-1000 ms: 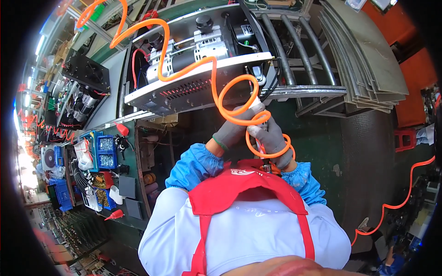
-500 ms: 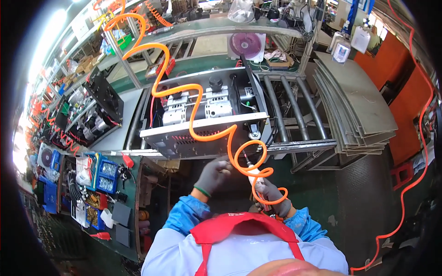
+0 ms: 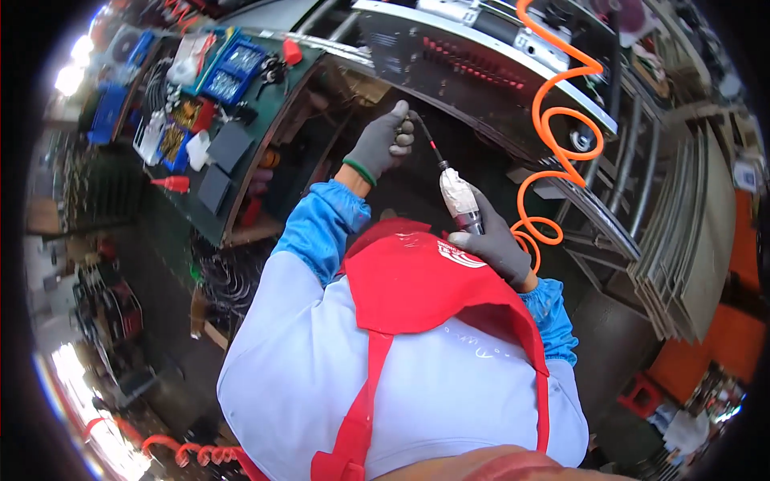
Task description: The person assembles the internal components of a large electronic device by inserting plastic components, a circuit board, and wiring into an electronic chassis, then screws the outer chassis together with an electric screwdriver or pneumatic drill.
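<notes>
My right hand (image 3: 499, 247), in a grey glove, is wrapped round a pneumatic screwdriver (image 3: 459, 194) with a white-wrapped body. Its long thin bit points up and left toward my left hand (image 3: 380, 146). That gloved hand is closed, its fingers curled close to the bit's tip; what they hold, if anything, is too small to make out. An orange coiled air hose (image 3: 552, 152) runs beside my right hand. Ahead of both hands stands a machine with a black vented side panel (image 3: 449, 74) and a pale metal top edge.
To the left, a green-topped workbench (image 3: 277, 103) carries blue bins (image 3: 234, 70) of small hardware, a red-capped bottle (image 3: 171, 183) and dark square pads (image 3: 230, 147). Roller bars (image 3: 634, 172) and a stack of grey boards (image 3: 682, 248) are on the right.
My view has turned toward the left and down, so the machine sits farther up and right. The screwdriver now shows out from behind the hose, its bit close to my left hand's fingers.
</notes>
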`<state>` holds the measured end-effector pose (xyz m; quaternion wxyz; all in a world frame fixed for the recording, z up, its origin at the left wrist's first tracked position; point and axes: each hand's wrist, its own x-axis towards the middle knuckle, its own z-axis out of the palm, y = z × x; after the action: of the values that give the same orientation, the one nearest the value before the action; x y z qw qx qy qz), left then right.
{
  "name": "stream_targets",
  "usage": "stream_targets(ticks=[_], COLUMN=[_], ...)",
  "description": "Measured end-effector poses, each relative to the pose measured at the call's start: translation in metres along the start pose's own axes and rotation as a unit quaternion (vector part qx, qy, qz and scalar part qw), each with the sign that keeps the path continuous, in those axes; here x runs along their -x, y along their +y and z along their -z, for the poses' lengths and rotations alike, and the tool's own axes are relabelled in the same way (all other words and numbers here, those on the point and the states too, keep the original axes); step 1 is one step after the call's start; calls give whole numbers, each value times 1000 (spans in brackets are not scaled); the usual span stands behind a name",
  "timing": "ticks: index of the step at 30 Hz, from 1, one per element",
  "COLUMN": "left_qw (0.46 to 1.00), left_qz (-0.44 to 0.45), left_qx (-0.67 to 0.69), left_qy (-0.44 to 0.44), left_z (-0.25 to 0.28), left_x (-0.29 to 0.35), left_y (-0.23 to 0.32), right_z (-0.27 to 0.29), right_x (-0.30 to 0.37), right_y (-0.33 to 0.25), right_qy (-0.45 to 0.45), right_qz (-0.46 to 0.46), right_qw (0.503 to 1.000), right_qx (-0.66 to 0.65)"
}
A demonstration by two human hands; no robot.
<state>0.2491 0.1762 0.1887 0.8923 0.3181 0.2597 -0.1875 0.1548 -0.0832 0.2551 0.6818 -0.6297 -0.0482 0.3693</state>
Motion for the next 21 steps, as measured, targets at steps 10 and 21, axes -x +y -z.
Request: stream_targets(ticks=[10,21], left_qw=[996,975], left_qz=[-58,-214], left_qx=[14,-46], left_qy=[68,23], left_z=[36,62], left_x=[28,39], left_y=[16,41], right_z=[-29,-30], right_x=[-34,-72], right_y=[-15,-33], right_qy=[-47,-172], right_qz=[-38,-154], right_qw=[991,963], right_qx=[121,-137])
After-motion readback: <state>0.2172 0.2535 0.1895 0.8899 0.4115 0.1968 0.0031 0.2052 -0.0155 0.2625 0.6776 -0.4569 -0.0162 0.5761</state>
